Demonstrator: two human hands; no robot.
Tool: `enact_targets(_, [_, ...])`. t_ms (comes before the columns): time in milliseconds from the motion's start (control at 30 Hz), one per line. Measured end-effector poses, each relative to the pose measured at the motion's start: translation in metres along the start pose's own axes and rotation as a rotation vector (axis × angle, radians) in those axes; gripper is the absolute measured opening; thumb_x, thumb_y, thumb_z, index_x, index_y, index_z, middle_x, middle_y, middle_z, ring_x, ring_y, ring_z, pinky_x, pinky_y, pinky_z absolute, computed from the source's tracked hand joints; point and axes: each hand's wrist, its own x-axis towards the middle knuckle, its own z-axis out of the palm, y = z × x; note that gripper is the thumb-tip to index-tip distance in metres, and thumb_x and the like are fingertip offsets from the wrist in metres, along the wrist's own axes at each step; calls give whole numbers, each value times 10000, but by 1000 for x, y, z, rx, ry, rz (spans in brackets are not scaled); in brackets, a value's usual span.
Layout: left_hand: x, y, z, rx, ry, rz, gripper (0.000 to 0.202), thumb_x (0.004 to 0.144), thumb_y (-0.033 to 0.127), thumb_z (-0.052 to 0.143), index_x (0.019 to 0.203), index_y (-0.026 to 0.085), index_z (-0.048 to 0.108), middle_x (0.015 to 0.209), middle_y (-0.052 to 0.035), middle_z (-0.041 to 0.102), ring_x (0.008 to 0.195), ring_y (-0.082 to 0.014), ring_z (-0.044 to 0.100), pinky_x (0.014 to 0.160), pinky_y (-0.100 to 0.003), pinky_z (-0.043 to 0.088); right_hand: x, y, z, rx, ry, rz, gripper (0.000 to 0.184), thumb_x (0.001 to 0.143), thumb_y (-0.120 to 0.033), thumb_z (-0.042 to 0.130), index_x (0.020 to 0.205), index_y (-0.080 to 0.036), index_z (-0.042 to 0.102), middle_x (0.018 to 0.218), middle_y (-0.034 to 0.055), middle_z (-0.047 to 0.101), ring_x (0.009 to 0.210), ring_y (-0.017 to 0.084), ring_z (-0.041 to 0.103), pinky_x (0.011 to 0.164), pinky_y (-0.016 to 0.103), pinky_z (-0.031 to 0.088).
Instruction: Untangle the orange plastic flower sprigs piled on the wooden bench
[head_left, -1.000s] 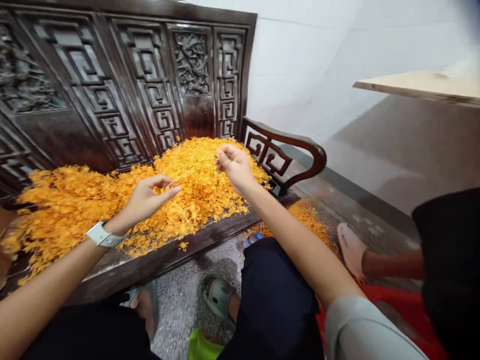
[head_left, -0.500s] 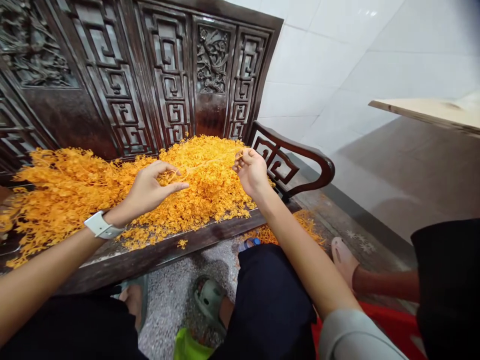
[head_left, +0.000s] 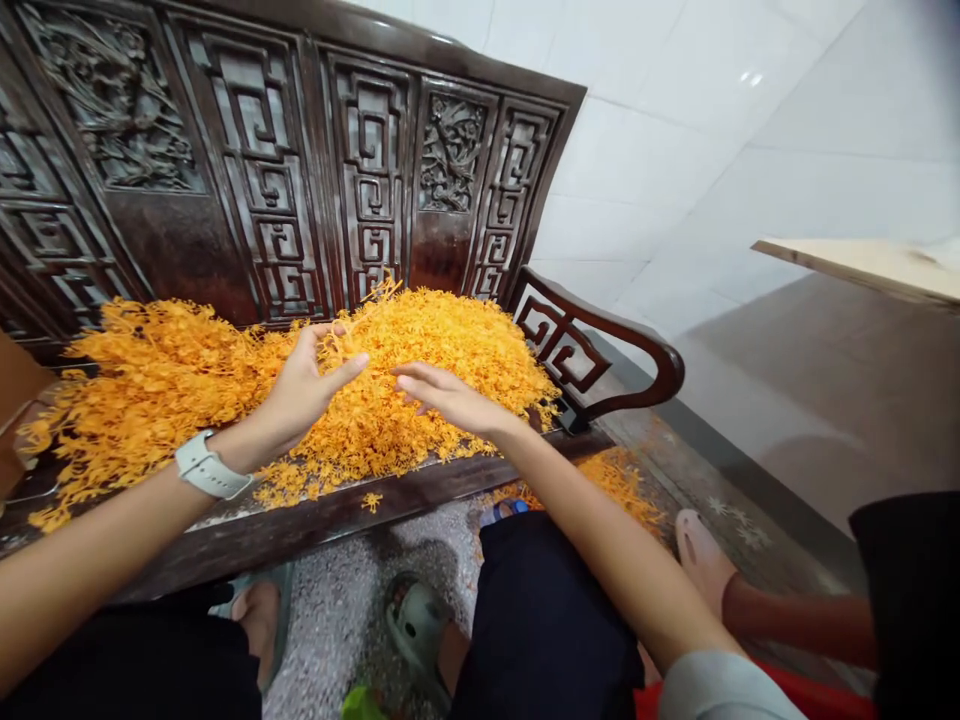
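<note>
A large heap of orange plastic flower pieces (head_left: 450, 330) lies on the seat of a dark carved wooden bench (head_left: 439, 492). Above its middle is my left hand (head_left: 304, 385), wearing a pale watch strap. An orange plastic flower stem (head_left: 366, 315) rests between its thumb and curled fingers, its branched end sticking up to the right. To the right, my right hand (head_left: 454, 398) hovers over the heap with fingers stretched out towards the left hand. It appears to hold nothing. One small loose piece (head_left: 371, 501) lies on the bench's front edge.
The bench's curved armrest (head_left: 622, 340) bounds the heap on the right. More orange pieces (head_left: 619, 485) lie on the floor beyond the bench's right end. Another person's leg and pink shoe (head_left: 701, 550) are at the right, below a wooden board (head_left: 862, 265).
My right hand has let go of the strand it pinched, moved left and down, and straightened its fingers. The stem at my left hand now points upward. The view has shifted slightly.
</note>
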Motion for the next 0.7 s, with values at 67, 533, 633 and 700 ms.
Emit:
enact_targets(67, [-5,2,3,13,-92,-5,549,797,369,862,1281,249,633,1322,-83,639,1221,-284,585,1027,-420,487,3,-4,19,41,1,-64,506,933,-601,701,1343,-306,667,1579,74,550,1324,275,579,929,402,559])
enact_targets(533, [-12,12,4,-77,-303,-124,331,821,537,838,828,211,783,843,-41,727,801,-181,631,808,-339,522,4,-12,16,504,314,-291,258,871,-463,787,878,-252,639,1012,25,728,923,164,649,899,348,523])
enact_targets(633, [-11,8,6,-151,-244,-159,345,763,534,887,782,208,778,797,-38,701,739,-161,590,734,-317,510,2,-13,12,586,303,-183,289,906,-465,752,873,-238,577,984,47,741,874,158,658,856,334,539])
enact_targets(700, [-11,9,9,-271,-211,-211,318,748,506,907,837,218,805,860,-47,722,767,-160,606,736,-309,517,0,-13,15,540,258,-114,313,885,-488,778,899,-223,612,985,62,737,866,154,649,810,317,536])
